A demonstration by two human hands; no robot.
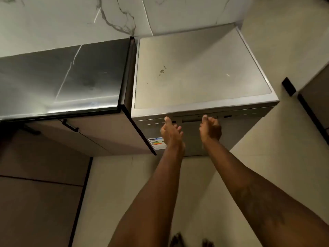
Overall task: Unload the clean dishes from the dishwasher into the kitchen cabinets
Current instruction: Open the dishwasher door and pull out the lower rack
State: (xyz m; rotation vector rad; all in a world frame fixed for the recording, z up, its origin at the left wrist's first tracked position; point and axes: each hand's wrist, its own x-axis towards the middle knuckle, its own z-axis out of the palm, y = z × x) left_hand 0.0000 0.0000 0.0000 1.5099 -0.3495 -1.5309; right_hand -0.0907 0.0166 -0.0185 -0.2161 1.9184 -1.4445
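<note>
left hand (171, 132) loose, holding nothing, right hand (211, 129) curled at the recess (192, 119) atop the door (235, 132), can't tell if hooked; dishwasher (195, 68) sits centre-right of frame, shut; door likely stiff, sprung, heavy, so pull at the recess.

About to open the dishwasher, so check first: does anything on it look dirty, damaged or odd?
Minor things only. A dark smudge sits on top of the dishwasher, with a small white fleck to its right. The energy label is still stuck on the door front. No damage shows.
</note>
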